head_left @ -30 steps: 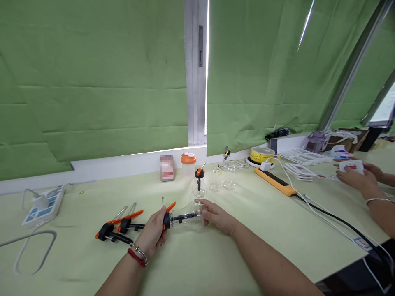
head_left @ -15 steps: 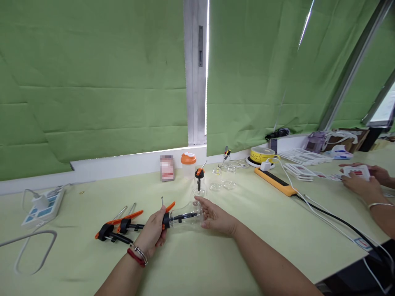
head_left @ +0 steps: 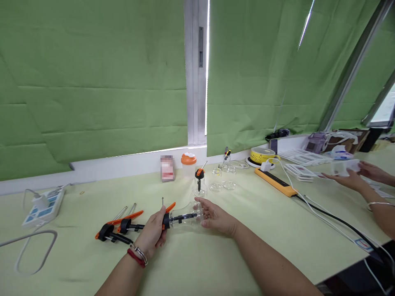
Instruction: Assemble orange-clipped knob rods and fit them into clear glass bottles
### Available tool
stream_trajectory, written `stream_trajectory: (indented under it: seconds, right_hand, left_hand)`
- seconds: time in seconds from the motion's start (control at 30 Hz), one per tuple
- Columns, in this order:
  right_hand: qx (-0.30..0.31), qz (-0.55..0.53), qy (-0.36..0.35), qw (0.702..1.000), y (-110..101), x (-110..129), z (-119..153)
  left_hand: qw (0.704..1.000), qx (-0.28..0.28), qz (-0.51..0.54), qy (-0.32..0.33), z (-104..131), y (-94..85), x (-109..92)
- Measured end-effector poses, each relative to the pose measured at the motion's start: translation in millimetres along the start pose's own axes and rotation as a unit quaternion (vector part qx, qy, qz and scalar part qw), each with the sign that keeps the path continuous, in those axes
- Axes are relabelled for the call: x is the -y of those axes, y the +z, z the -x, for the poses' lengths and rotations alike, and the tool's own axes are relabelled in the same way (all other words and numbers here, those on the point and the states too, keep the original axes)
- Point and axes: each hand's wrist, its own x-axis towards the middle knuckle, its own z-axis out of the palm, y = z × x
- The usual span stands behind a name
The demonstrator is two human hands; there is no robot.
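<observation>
A clear glass bottle (head_left: 186, 213) lies sideways between my hands above the table, a dark tube showing inside it. Around the black and orange top (head_left: 166, 220) at its neck, my left hand (head_left: 153, 230) is closed. My right hand (head_left: 217, 217) grips the bottle's base end, thumb on the near side and fingers on the far side. Left of my left hand lie two similar black and orange tops (head_left: 107, 231) with metal spouts and dark tubes. Just beyond my right hand, another glass bottle stands upright with such a top (head_left: 200, 173) in it.
Behind stand more glass bottles (head_left: 216, 185), an orange-lidded cup (head_left: 188, 164) and a small box (head_left: 167, 169). A white power strip (head_left: 46, 209) is at left, an orange one (head_left: 276, 182) with cables at right. At far right, another person's hands (head_left: 352, 181) hold a clear box.
My hands and the bottle stay practically still. At the far right, the other person's hands have turned the box and shifted it slightly left.
</observation>
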Motion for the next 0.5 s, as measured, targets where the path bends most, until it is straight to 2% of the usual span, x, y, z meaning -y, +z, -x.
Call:
stream_trajectory:
  seconds: [0.5]
  right_hand:
    - [-0.022,-0.017,0.018,0.999,-0.5,-7.9,-2.5]
  left_hand:
    - [1.0,0.005,-0.001,0.004,-1.0,-0.9,0.7]
